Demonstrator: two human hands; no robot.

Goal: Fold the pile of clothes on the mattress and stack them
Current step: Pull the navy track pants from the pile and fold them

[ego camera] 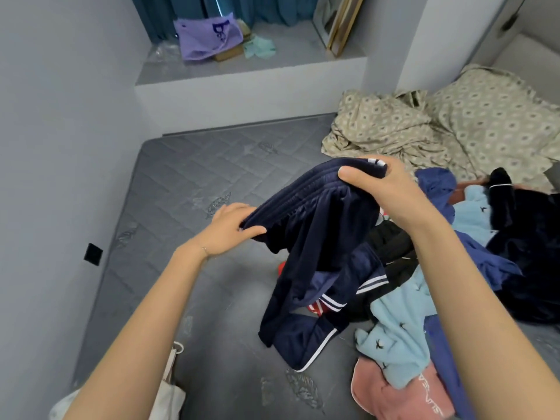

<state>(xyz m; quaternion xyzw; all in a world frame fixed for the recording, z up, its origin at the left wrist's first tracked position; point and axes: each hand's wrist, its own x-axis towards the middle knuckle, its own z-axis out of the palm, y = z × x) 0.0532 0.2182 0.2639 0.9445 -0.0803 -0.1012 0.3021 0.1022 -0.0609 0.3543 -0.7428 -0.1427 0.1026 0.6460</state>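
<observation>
Clearly the navy shorts (318,237) have been lifted off the heap so they can hang free and straighten under their own weight. They are held by the waistband, above the middle of the grey mattress (197,177). The left hand (230,228) pinches the near-left end of the band between thumb and curled fingers. The right hand (385,189) grips the far-right end, thumb across the front and fingers wrapped behind. Stretching the band between two hands probably serves to line up the legs before laying the shorts flat. The bare quilted area to the left looks like the natural folding spot. The pile of clothes (485,262) lies unfolded along the right side, with a light blue fleece (400,328) and a pink top (394,395) nearest. No folded stack shows yet, so the task seems barely begun. Patterned bedding (424,125) is bunched at the far right.
</observation>
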